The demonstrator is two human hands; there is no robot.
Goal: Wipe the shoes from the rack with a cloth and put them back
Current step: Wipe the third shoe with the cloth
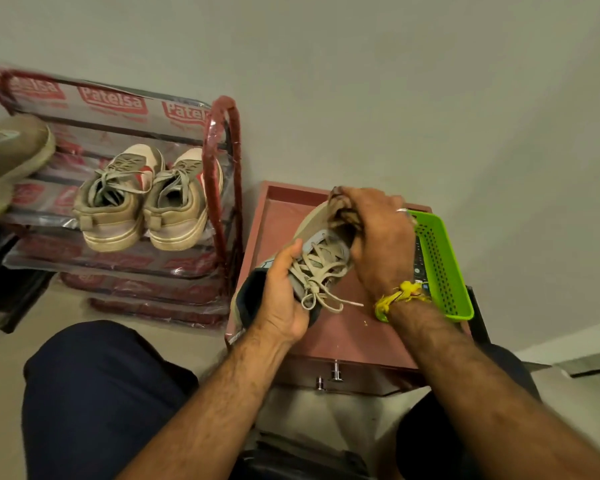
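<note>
Item: beige shoe [321, 244], centre frame over the red table [343, 337]; left hand [284, 292] grips its heel, right hand [378, 237] bunches cloth [342, 209] on toe. Risk: loose laces snagging, shoe slipping

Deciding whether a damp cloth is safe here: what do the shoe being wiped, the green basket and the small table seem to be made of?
The tan lace-up shoe looks like matte suede or canvas with woven laces, no shine; which one is unclear. The bright green perforated basket looks like moulded plastic, glossy with regular holes. The reddish-brown small table looks like laminated or painted wood, smooth and faintly sheened.
</note>
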